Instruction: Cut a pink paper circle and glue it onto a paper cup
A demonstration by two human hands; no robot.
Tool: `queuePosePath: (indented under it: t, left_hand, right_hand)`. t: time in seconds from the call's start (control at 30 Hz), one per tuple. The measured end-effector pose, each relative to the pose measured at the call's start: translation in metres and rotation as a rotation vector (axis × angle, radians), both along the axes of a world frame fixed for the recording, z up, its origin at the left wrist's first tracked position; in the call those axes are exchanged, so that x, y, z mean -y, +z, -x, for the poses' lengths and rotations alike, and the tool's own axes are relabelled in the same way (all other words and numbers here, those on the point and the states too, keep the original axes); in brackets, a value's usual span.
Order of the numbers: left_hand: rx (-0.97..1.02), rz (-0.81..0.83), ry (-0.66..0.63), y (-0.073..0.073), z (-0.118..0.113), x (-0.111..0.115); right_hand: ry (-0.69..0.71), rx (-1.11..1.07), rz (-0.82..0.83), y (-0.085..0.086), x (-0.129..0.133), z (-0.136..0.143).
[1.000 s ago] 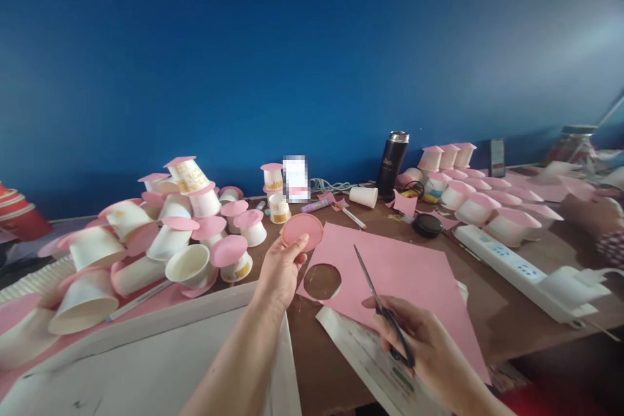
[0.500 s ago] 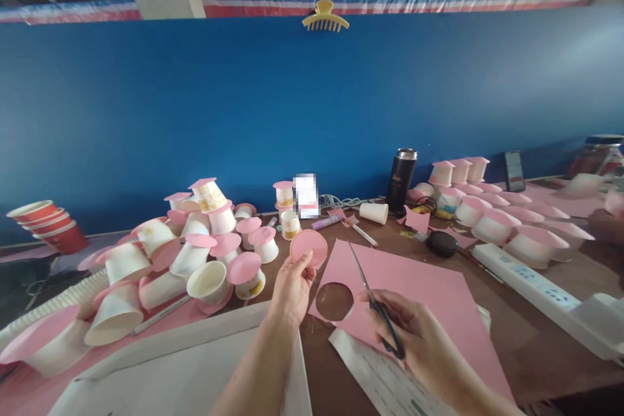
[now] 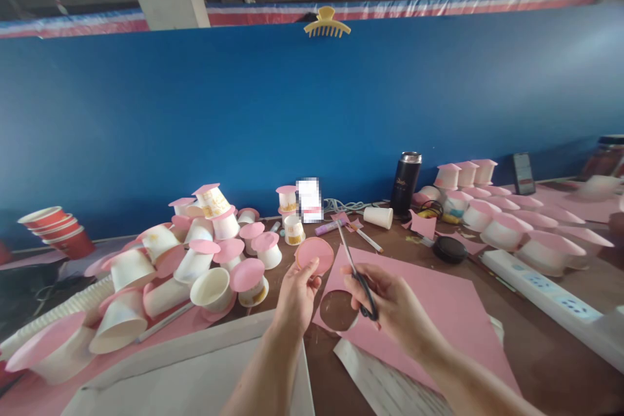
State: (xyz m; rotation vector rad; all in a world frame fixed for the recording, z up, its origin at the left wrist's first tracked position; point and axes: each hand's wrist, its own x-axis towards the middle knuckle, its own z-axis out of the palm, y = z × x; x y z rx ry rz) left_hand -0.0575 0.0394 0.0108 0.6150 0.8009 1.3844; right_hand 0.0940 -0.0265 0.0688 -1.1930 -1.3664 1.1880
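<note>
Between the thumb and fingers of my left hand (image 3: pixel 298 296) is a round pink paper disc (image 3: pixel 316 252), held up over the table. My right hand (image 3: pixel 385 302) grips black-handled scissors (image 3: pixel 361 278), their blades pointing up and away, just right of the disc and apart from it. Under my right hand lies a pink paper sheet (image 3: pixel 439 299) with a round hole cut at its left edge; brown tabletop shows through the hole. A white printed paper (image 3: pixel 375 377) lies partly beneath the sheet.
Paper cups with pink discs (image 3: pixel 248 279) crowd the left; similar cups (image 3: pixel 507 224) stand at right. A white power strip (image 3: pixel 541 292) runs along the right. A black flask (image 3: pixel 406 183), a fallen cup (image 3: pixel 378 217), a glue stick (image 3: pixel 329 227) and a black round case (image 3: pixel 449 249) lie towards the back.
My right hand has moved left and slightly up with the scissors, bringing the blades nearer the disc. My left hand still holds the disc. The whole view has shifted slightly.
</note>
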Motion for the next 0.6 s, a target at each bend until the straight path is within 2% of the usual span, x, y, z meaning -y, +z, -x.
queuePosePath:
  t: [0.27, 0.43, 0.6]
  left_hand:
    - [-0.023, -0.031, 0.030, 0.000, -0.001, -0.002]
    - [0.029, -0.008, 0.065, 0.001, 0.000, -0.005]
    - [0.040, -0.027, 0.126, 0.002, 0.004, -0.007]
  right_hand:
    - [-0.071, -0.135, -0.090, -0.002, -0.047, 0.019]
    - [0.002, -0.123, -0.119, -0.025, -0.053, 0.025]
    - [0.012, -0.104, -0.183, -0.052, -0.056, 0.024]
